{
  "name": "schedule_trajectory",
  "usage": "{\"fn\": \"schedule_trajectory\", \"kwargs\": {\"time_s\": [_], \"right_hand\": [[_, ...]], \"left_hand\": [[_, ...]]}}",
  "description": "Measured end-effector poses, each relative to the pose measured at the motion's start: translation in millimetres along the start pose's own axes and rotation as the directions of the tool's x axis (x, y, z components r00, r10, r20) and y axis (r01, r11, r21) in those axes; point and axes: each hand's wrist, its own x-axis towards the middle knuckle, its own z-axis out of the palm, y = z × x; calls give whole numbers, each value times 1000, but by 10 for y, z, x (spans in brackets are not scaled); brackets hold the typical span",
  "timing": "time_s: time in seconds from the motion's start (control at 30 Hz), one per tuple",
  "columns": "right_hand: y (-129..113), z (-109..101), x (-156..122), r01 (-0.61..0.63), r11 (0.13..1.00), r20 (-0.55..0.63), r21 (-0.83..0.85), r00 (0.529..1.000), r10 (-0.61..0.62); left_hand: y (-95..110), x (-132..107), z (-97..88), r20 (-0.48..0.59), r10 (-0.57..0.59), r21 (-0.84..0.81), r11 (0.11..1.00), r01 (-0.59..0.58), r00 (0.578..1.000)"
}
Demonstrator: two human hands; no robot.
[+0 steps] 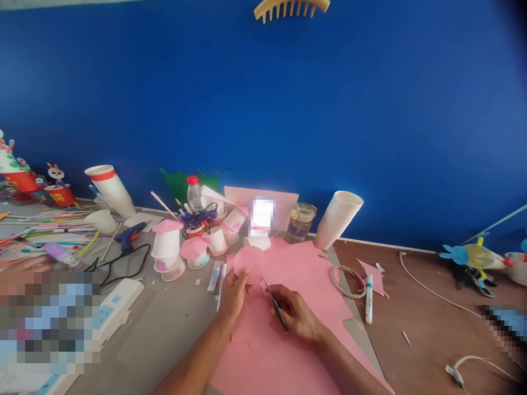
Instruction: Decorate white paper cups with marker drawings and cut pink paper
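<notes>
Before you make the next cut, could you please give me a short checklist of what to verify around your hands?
1. Left hand holding the pink paper circle: ok.
2. Right hand holding the scissors: ok.
3. Scissor tips actually meeting the circle's edge: cannot tell from this view.
4. Left thumb apart from the scissor tips: ok, though close.
5. Pink paper sheet lying under both hands: ok.
6. Glue gun well away from the paper, off to the left: ok.

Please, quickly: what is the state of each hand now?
Left hand: closed, holding a pink paper circle.
Right hand: closed, holding scissors.
</notes>
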Motion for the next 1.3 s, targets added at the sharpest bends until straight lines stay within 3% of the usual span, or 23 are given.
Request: {"fn": "schedule_trajectory", "kwargs": {"time_s": [0.17, 0.4, 0.6, 0.73, 0.83, 1.03, 1.13, 1.3], "right_hand": [[4, 5, -5, -7, 1000, 4, 11, 1000, 7], [9, 5, -3, -5, 1000, 0, -2, 1000, 5], [19, 6, 0, -15, 1000, -9, 25, 1000, 15], [46, 26, 0, -43, 983, -65, 178, 996, 55], [55, 35, 2, -14, 931, -149, 364, 986, 73], [33, -17, 16, 128, 883, -428, 452, 900, 88], [37, -22, 15, 134, 890, -431, 436, 899, 75], [53, 17, -5, 73, 910, -292, 409, 955, 54]], "left_hand": [[-21, 10, -15, 59, 19, -15, 1000, -18, 998], [-129, 71, -38, 59, 10, -50, 999, -7, 998], [-188, 154, -78, -21, -35, -208, 978, 30, 999], [-164, 176, -107, -105, -44, -293, 956, 11, 994], [-134, 132, -100, -85, -39, -181, 983, 23, 996], [-133, -16, -31, 198, -10, 128, 992, -15, 980], [-154, -27, -23, 219, -13, 163, 986, -23, 976], [-116, -21, -34, 225, -9, 178, 983, -33, 974]]}}
